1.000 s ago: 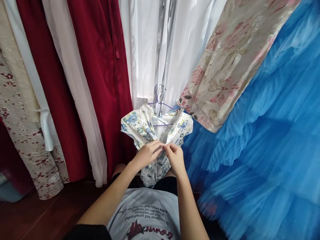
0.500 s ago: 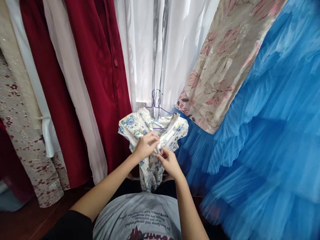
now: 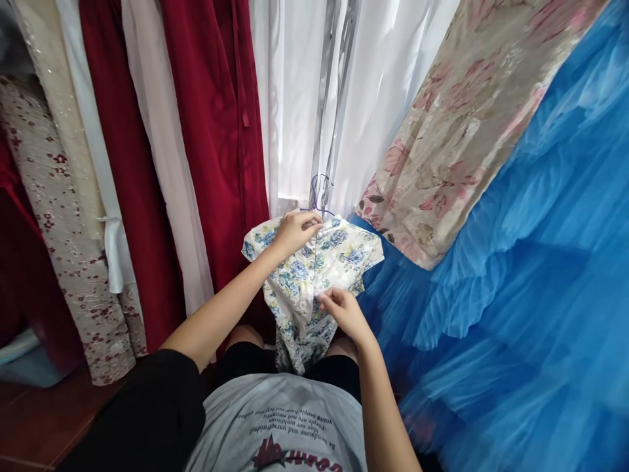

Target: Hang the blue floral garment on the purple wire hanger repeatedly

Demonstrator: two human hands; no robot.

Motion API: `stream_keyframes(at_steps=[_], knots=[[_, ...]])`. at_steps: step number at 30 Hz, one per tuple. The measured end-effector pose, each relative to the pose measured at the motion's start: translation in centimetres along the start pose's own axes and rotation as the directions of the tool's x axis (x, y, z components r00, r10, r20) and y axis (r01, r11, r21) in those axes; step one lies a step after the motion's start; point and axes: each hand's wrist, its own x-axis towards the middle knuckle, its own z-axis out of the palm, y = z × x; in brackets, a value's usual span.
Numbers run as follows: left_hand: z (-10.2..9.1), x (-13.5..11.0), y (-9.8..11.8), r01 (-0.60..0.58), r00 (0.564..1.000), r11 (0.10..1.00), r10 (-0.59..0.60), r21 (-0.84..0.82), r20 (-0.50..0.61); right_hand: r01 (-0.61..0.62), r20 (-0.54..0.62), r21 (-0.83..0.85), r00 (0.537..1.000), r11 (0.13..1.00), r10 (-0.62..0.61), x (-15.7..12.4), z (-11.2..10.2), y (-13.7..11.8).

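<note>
A white dress (image 3: 344, 252) with blue flowers and yellow-green leaves lies over my lap, on a thin purple wire hanger (image 3: 315, 190). A straight seam, which looks like a zip closure, runs down its middle. At the top of that seam, by the neckline, my left hand (image 3: 296, 231) has thumb and fingers pinched together on the cloth; any small pull tab there is hidden. Lower down, my right hand (image 3: 345, 314) pinches the dress beside the seam between thumb and forefinger.
Dark red gowns (image 3: 206, 131), a pale pink one (image 3: 160, 144) and a flower-dotted one (image 3: 73, 262) hang at left. White curtains (image 3: 289, 98) hang ahead. A beige floral garment (image 3: 442, 151) and a full blue tulle skirt (image 3: 535, 288) crowd the right. A pale blue tub (image 3: 37, 364) stands lower left.
My left hand has moved up along the seam to the neckline, away from my right hand. The gap at the neck, where the hanger bar showed, has closed. The view has shifted slightly.
</note>
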Motion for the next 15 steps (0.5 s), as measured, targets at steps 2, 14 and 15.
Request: stream_keyframes(at_steps=[2,14,15], knots=[[-0.9,-0.6,0.3,-0.061,0.994,0.998,0.063,-0.020,0.091,0.047,-0.054,0.071,0.998,0.996,-0.043,2.6,0.0,-1.6],[-2.4,-0.6,0.5,-0.062,0.993,0.996,0.056,0.058,0.102,0.201,-0.262,-0.014,0.945,0.980,-0.197,12.7,0.0,-5.5],[-2.6,-0.4,0.3,-0.045,0.998,0.998,0.043,0.050,0.054,0.180,-0.274,-0.026,0.945,0.983,-0.180,12.3,0.2,-4.9]])
